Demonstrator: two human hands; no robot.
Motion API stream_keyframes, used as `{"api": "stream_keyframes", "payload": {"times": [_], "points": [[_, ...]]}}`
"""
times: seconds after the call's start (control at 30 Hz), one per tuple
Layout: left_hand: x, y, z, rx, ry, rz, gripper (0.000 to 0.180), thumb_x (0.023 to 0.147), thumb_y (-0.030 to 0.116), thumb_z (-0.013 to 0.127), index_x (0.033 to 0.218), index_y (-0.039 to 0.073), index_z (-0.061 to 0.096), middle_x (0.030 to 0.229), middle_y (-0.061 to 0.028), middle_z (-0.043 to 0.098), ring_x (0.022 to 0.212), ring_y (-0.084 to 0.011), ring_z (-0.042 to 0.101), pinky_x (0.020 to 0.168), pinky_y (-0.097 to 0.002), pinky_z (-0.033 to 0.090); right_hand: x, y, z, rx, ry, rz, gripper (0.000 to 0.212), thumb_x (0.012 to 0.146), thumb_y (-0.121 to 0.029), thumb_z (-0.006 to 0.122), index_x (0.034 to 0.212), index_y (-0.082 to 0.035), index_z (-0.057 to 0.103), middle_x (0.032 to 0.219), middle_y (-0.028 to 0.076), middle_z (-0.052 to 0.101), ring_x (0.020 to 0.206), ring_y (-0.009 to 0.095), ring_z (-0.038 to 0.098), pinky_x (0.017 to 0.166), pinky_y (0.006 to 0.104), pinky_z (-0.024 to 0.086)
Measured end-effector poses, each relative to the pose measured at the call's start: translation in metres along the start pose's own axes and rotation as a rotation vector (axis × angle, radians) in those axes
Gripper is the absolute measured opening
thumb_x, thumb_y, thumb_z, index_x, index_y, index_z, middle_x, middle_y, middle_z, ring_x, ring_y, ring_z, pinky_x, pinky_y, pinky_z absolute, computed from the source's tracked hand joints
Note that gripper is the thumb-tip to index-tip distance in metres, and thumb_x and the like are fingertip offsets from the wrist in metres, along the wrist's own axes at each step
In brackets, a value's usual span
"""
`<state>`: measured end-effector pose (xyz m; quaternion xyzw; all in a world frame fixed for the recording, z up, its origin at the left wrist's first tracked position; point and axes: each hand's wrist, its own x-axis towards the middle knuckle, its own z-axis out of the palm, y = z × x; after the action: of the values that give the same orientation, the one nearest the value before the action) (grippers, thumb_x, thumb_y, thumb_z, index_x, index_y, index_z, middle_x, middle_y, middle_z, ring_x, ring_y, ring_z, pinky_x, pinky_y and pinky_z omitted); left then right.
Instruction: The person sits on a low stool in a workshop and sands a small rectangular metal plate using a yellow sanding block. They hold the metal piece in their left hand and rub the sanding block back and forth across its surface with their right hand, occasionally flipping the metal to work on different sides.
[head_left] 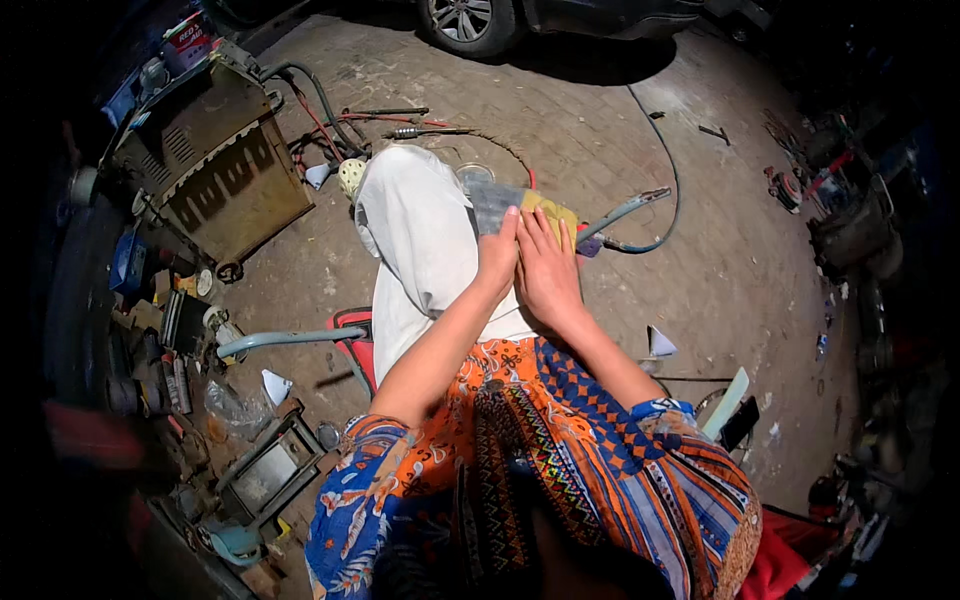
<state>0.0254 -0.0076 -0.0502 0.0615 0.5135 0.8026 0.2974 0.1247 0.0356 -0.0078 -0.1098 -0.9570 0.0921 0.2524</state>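
Both hands out in front, side by side over the lap. Left hand [497, 255] flat, fingers straight and together, pressing down on a grey and yellow sheet [520, 205] that looks like sandpaper; not wrapped around it. Right hand [547, 270] also flat and open, fingers spread a little, lying on the yellow end of the same sheet, touching the left hand along its side. Sheet resting on the knee, across the white trouser leg [420, 240], its grey end sticking out past the left fingertips.

Just beyond the sheet, a grey hose [625, 212] running right and curling away over the brick ground [600, 120]. Left of the leg, a rusty metal box [215, 165] with cables [325, 120] trailing from it. Nearer, a pale blue pipe [290, 340] lying beside a red frame [352, 345]. Lower left, a small metal stand [265, 475] and assorted clutter, too dark to sort out. Car wheel [465, 20] at the top edge. Patterned orange and blue shirt [560, 440] filling the bottom.
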Motion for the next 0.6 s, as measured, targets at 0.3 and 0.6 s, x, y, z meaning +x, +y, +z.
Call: {"api": "stream_keyframes", "payload": {"times": [0.3, 0.6], "points": [[-0.007, 0.001, 0.004, 0.206, 0.058, 0.206, 0.040, 0.097, 0.032, 0.055, 0.107, -0.006, 0.064, 0.099, -0.0143, 0.069, 0.092, -0.0213, 0.062, 0.082, -0.0349, 0.048, 0.010, 0.014, 0.007, -0.005, 0.042, 0.032, 0.051, 0.090, -0.010, 0.051, 0.138, 0.005, 0.044, 0.145, 0.021, 0.042, 0.141, 0.036, 0.031, 0.117, 0.0478, 0.021], [-0.005, 0.002, 0.005, 0.279, 0.016, 0.340, 0.040, 0.095, 0.029, 0.061, 0.111, -0.008, 0.062, 0.103, -0.0111, 0.066, 0.091, -0.0159, 0.057, 0.083, -0.0303, 0.046, 0.023, 0.032, 0.013, -0.080, 0.069, 0.106, 0.047, 0.091, -0.011, 0.051, 0.134, 0.008, 0.046, 0.144, 0.022, 0.044, 0.140, 0.035, 0.032, 0.117, 0.0488, 0.020]]}}
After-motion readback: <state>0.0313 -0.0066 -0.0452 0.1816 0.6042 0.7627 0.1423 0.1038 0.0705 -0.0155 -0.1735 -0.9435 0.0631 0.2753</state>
